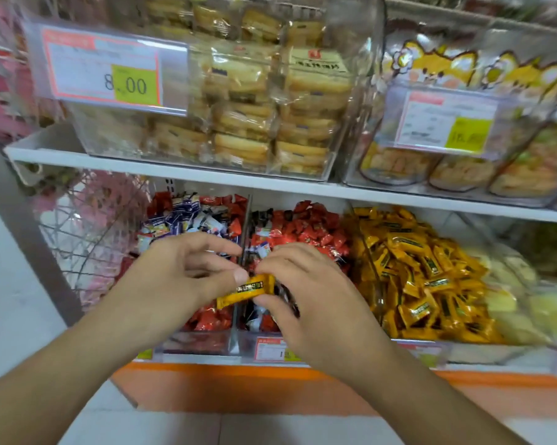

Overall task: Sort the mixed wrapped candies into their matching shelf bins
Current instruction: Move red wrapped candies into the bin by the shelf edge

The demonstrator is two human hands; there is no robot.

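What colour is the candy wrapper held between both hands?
Yellow-orange with a dark printed label, seen best in the head view.

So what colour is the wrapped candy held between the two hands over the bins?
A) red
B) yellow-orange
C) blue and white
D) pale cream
B: the candy pinched between the left hand and right hand has a yellow-orange wrapper with a dark label, matching the yellow candies piled in the bin to the right.

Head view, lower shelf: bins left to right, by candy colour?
Mixed blue-white and red candy bin → red candy bin → yellow candy bin → pale yellow candy bin. Both hands pinch one yellow candy over the first two.
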